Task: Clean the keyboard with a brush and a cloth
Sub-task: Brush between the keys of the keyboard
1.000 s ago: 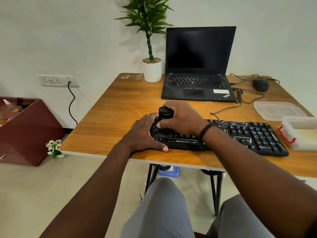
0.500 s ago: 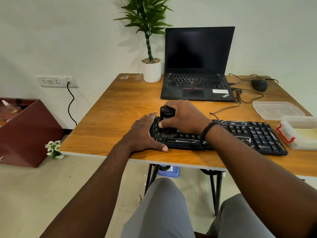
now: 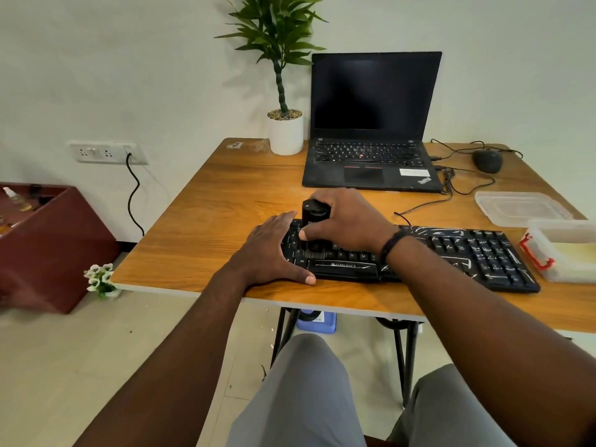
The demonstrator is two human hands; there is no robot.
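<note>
Keyboard (image 3: 451,253) black, white-streaked; brush (image 3: 314,217) black; counter (image 3: 225,201) wood-grain orange-brown; container (image 3: 561,253) clear (red clasp).

The keyboard (image 3: 419,253) carries the brand "ZEBRONICS" in white on its front edge; its keys show white letters such as B, N, M and "Alt". The laptop (image 3: 371,162) bears an angled "ThinkPad" mark, barely legible.

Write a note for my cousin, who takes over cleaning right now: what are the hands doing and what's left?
Left hand: flat, pressing the keyboard at its left end to steady it.
Right hand: grips the black brush, bristles down on the left-side keys.
Done: can't tell how many keys are brushed.
Left: brush on toward the number pad, then wipe with a cloth; no cloth is clearly in view.
</note>
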